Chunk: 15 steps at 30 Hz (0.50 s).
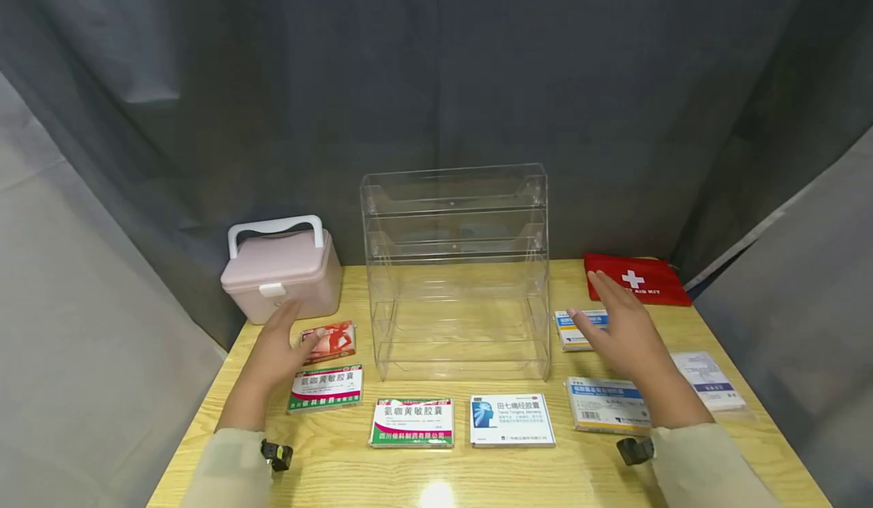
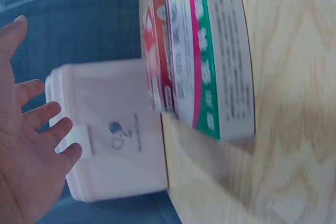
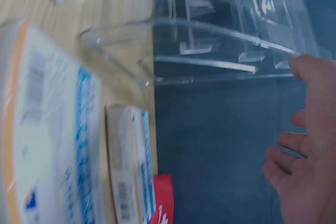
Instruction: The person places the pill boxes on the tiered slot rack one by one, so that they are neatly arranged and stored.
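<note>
My left hand (image 1: 273, 352) hovers with its fingers spread and holds nothing. Under it in the head view lie a red medicine box (image 1: 336, 341) and a white, pink and green medicine box (image 1: 326, 388). Beyond its fingertips stands a pale pink case (image 2: 118, 129) with a white handle. My right hand (image 1: 624, 337), likewise empty and with fingers extended, is raised above two blue-and-white medicine boxes, a nearer one (image 1: 605, 404) and a farther one (image 1: 574, 339). A clear tiered plastic rack (image 1: 461, 352) stands upright between the hands.
At the front middle lie another pink-and-green box (image 1: 412, 432) and a white box with a blue head picture (image 1: 513, 428). A red first aid pouch (image 1: 664, 292) sits at the back right, a white packet (image 1: 705, 379) near the right edge. Dark curtain (image 1: 450, 76) hangs behind.
</note>
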Motion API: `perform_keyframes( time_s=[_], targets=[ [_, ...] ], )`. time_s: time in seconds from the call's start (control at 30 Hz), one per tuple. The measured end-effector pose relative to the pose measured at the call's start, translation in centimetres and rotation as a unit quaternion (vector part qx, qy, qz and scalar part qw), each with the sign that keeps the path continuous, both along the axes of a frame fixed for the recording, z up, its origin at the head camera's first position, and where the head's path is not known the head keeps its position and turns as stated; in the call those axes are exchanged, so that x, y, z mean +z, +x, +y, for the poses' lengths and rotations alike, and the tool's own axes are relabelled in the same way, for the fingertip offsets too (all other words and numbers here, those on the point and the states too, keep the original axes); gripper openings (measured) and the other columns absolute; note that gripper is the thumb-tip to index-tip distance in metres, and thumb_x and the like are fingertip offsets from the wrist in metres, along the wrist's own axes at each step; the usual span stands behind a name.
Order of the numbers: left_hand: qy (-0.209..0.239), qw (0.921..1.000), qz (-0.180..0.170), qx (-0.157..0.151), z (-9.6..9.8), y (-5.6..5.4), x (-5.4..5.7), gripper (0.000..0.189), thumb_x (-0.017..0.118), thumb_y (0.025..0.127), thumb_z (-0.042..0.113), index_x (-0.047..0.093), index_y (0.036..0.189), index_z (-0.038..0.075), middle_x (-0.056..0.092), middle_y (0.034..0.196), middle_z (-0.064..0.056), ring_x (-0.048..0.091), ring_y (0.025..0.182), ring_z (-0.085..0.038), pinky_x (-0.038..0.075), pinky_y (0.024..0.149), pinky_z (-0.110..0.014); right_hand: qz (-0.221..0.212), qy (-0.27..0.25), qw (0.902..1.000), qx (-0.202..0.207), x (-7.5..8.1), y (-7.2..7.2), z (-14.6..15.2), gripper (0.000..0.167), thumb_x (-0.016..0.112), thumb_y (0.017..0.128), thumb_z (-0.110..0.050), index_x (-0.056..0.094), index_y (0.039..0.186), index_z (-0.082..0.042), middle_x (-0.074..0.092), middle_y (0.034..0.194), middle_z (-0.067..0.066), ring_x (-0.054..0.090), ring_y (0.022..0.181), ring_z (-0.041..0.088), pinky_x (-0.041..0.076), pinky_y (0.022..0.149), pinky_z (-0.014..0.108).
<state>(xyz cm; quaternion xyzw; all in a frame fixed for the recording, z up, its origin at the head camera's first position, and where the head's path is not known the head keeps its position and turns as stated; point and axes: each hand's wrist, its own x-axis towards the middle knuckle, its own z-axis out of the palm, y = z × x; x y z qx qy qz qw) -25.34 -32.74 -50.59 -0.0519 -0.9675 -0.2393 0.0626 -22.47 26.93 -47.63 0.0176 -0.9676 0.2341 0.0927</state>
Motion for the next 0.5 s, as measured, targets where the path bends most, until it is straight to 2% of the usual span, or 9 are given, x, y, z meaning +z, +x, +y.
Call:
perform_keyframes(
  time_s=[0.1, 0.23, 0.37, 0.5],
  targets=[
    [0.012, 0.9996, -0.020, 0.015, -1.1, -0.5, -0.2, 0.089, 0.059, 0.108, 0.059, 0.029, 0.172, 0.004, 0.026, 0.177, -0.028, 0.026, 0.162, -0.055, 0.029, 0.130, -0.074, 0.002, -0.036, 0.9993, 0.004, 0.9, -0.8, -0.8, 0.096, 0.066, 0.102, -0.062, 0.024, 0.175, -0.016, 0.030, 0.177, 0.024, 0.032, 0.159, 0.055, 0.036, 0.120, 0.080],
    [0.024, 0.9985, -0.042, 0.026, -2.2, -1.1, -0.5, 0.086, 0.063, 0.108, 0.054, 0.031, 0.171, 0.005, 0.031, 0.175, -0.031, 0.029, 0.160, -0.057, 0.031, 0.128, -0.075, 0.018, -0.095, 0.9952, 0.014, 2.0, -2.0, -1.9, 0.088, 0.063, 0.106, -0.058, 0.030, 0.173, -0.012, 0.043, 0.171, 0.026, 0.045, 0.153, 0.052, 0.045, 0.119, 0.073],
    [0.035, 0.9965, -0.072, 0.024, -3.4, -1.4, -1.4, 0.082, 0.067, 0.108, 0.045, 0.032, 0.171, 0.005, 0.036, 0.171, -0.033, 0.035, 0.156, -0.059, 0.035, 0.125, -0.076, 0.039, -0.167, 0.9850, 0.023, 2.6, -3.2, -3.1, 0.079, 0.063, 0.109, -0.054, 0.041, 0.168, -0.007, 0.055, 0.162, 0.024, 0.056, 0.146, 0.047, 0.050, 0.119, 0.065],
    [0.052, 0.9931, -0.101, 0.027, -4.1, -1.8, -2.8, 0.081, 0.071, 0.106, 0.035, 0.033, 0.171, 0.005, 0.038, 0.170, -0.032, 0.035, 0.156, -0.058, 0.034, 0.126, -0.076, 0.031, -0.228, 0.9731, 0.013, 2.9, -4.3, -3.9, 0.079, 0.062, 0.107, -0.060, 0.046, 0.166, -0.009, 0.061, 0.158, 0.019, 0.060, 0.144, 0.042, 0.051, 0.120, 0.059]
  ],
)
